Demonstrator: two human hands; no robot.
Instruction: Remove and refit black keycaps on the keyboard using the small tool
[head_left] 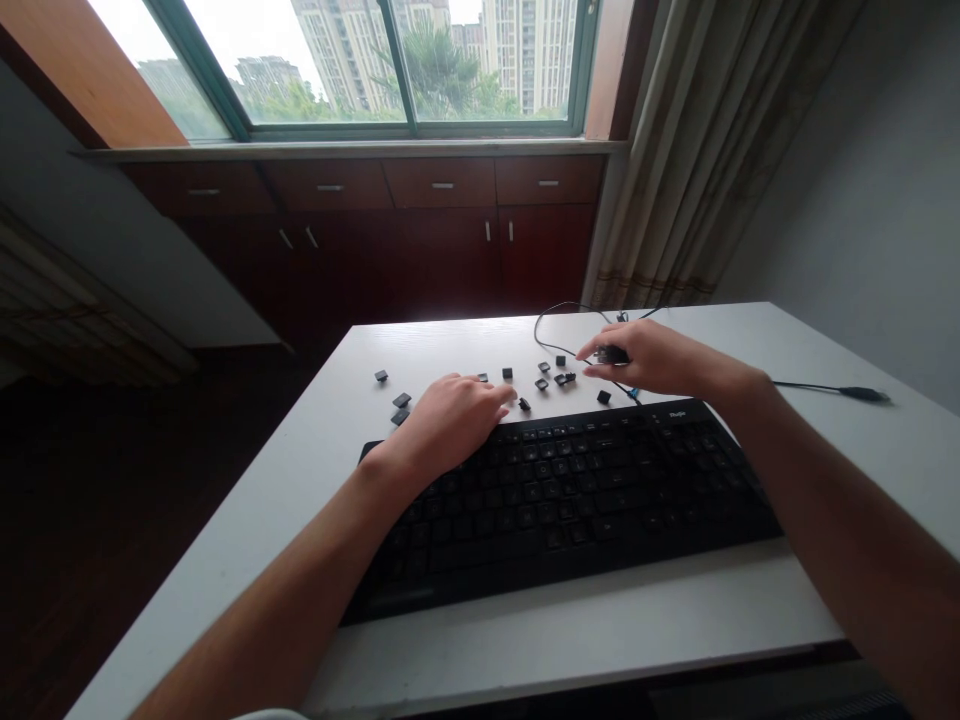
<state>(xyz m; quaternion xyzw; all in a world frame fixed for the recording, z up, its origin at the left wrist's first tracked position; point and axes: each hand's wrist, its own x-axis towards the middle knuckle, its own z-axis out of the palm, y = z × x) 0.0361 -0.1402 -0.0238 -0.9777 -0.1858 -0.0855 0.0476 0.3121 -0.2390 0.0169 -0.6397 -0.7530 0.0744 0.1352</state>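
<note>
A black keyboard (525,540) lies at a slant on the white table, with some key positions looking bare. Just beyond its back edge, my left hand (461,415) reaches over the table, index finger and thumb apart. A loose black keycap (524,404) sits close to those fingertips; whether they touch it is hard to see. Farther right, my right hand (649,355) is above the table behind the keyboard, fingers curled around a small black object (613,354) whose kind I cannot make out. Between the hands lie several more keycaps (542,384).
Left of my left hand are other keycaps (402,400). A thin black cable (540,325) loops at the back of the white table (247,520), and a cable end (862,394) lies at the right. Beyond stand dark red cabinets (442,250) under a window, with a curtain (697,150).
</note>
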